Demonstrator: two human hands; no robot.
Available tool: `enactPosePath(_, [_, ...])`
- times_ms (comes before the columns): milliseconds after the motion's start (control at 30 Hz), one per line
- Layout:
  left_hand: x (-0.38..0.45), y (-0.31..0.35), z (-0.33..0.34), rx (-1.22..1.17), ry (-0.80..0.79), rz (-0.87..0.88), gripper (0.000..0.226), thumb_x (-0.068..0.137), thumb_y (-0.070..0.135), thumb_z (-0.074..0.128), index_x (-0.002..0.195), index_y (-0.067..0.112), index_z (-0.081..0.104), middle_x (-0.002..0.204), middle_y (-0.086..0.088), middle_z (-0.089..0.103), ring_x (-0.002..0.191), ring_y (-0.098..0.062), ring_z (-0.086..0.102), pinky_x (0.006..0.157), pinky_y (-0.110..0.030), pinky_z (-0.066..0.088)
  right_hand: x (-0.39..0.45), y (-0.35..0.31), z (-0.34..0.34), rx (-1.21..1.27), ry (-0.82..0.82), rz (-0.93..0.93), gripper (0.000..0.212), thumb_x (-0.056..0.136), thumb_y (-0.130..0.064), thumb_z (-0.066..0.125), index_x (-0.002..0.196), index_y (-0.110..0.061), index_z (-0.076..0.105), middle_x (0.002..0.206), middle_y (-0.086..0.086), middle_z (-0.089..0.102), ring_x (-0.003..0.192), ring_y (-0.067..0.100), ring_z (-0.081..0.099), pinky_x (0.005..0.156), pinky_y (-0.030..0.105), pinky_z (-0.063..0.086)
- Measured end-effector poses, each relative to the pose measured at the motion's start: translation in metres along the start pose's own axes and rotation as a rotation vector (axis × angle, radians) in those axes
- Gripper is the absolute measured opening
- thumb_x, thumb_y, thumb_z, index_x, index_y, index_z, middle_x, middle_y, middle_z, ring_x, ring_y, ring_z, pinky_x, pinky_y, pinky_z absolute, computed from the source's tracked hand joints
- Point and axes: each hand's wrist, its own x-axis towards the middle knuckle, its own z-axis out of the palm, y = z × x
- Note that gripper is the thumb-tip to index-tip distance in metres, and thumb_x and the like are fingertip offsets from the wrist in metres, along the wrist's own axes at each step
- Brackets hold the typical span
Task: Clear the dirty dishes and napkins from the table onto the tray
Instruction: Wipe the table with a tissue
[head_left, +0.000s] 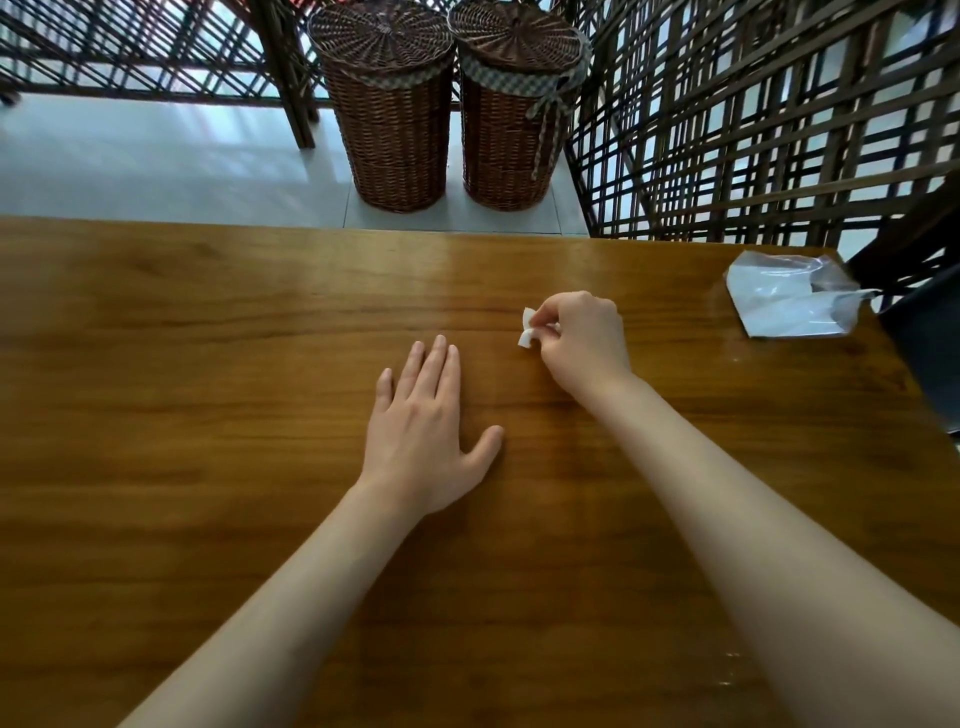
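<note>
my left hand (423, 426) lies flat on the wooden table (208, 364), fingers straight, holding nothing. my right hand (582, 338) pinches one small white napkin scrap (526, 330) just above the tabletop. one clear plastic wrapper (789, 301) lies at the far right edge. two lidded wicker baskets (395, 104) stand beyond.

We see only two small white lobes of the scrap (527, 330) poking out of the right hand (582, 338); the curled fingers hide the rest, so we cannot tell napkin from wrapper. The dark chair (924, 332) is cut off by the right edge. The table (208, 364) runs off the left, right and bottom edges
</note>
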Motion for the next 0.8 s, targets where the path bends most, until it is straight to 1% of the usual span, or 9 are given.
enactPosePath(267, [-0.017, 0.005, -0.001, -0.037, 0.035, -0.021, 0.087, 0.083, 0.068, 0.027, 0.151, 0.017, 0.01, 0.159, -0.001, 0.008, 0.146, -0.018, -0.001, 0.112, -0.038, -0.004, -0.023, -0.02, 0.002, 0.006, -0.103, -0.105, 0.018, 0.087, -0.006, 0.059, 0.095, -0.011, 0.073, 0.104, 0.007, 0.069, 0.096, 0.021, 0.063, 0.084, 0.028, 0.048])
enactPosePath(400, [-0.034, 0.012, -0.007, -0.073, 0.051, -0.042, 0.086, 0.081, 0.068, 0.026, 0.151, 0.018, 0.013, 0.158, 0.0, 0.011, 0.146, -0.018, 0.0, 0.112, -0.037, -0.005, -0.04, -0.03, 0.001, 0.008, -0.172, -0.151, 0.019, 0.088, -0.005, 0.057, 0.095, -0.011, 0.073, 0.101, 0.005, 0.068, 0.094, 0.018, 0.061, 0.084, 0.026, 0.049])
enactPosePath(500, [-0.053, 0.014, -0.012, -0.095, 0.042, -0.071, 0.086, 0.083, 0.067, 0.03, 0.151, 0.018, 0.014, 0.159, 0.0, 0.01, 0.146, -0.017, -0.001, 0.112, -0.037, -0.006, -0.05, -0.034, 0.002, 0.02, -0.185, -0.135, 0.018, 0.089, -0.005, 0.056, 0.094, -0.01, 0.072, 0.101, 0.006, 0.067, 0.093, 0.018, 0.061, 0.081, 0.025, 0.048])
enactPosePath(600, [-0.081, 0.013, -0.023, -0.115, 0.026, -0.115, 0.087, 0.081, 0.069, 0.028, 0.151, 0.02, 0.011, 0.159, 0.003, 0.007, 0.146, -0.015, -0.004, 0.113, -0.036, -0.007, -0.059, -0.037, -0.002, 0.023, -0.231, -0.111, 0.017, 0.09, -0.005, 0.056, 0.093, -0.009, 0.072, 0.101, 0.007, 0.066, 0.093, 0.019, 0.061, 0.079, 0.024, 0.048])
enactPosePath(633, [-0.091, 0.012, -0.028, -0.124, 0.014, -0.125, 0.087, 0.081, 0.069, 0.029, 0.151, 0.021, 0.01, 0.159, 0.003, 0.006, 0.146, -0.015, -0.005, 0.113, -0.036, -0.007, -0.063, -0.038, -0.004, 0.033, -0.226, -0.091, 0.017, 0.09, -0.005, 0.056, 0.094, -0.009, 0.072, 0.101, 0.007, 0.066, 0.093, 0.019, 0.061, 0.079, 0.024, 0.049])
enactPosePath(700, [-0.11, 0.011, -0.039, -0.136, 0.014, -0.135, 0.087, 0.081, 0.069, 0.031, 0.151, 0.022, 0.011, 0.159, 0.004, 0.007, 0.145, -0.015, -0.005, 0.113, -0.036, -0.007, -0.078, -0.041, -0.012, 0.067, -0.167, -0.05, 0.017, 0.089, -0.003, 0.056, 0.095, -0.007, 0.072, 0.1, 0.008, 0.066, 0.091, 0.019, 0.061, 0.079, 0.025, 0.051])
enactPosePath(800, [-0.14, 0.009, -0.063, -0.147, 0.036, -0.131, 0.086, 0.081, 0.067, 0.034, 0.15, 0.02, 0.015, 0.158, 0.002, 0.011, 0.145, -0.015, -0.002, 0.114, -0.037, -0.004, -0.112, -0.053, -0.031, 0.078, -0.115, -0.052, 0.017, 0.089, -0.003, 0.056, 0.094, -0.005, 0.072, 0.097, 0.009, 0.066, 0.091, 0.019, 0.06, 0.078, 0.029, 0.052])
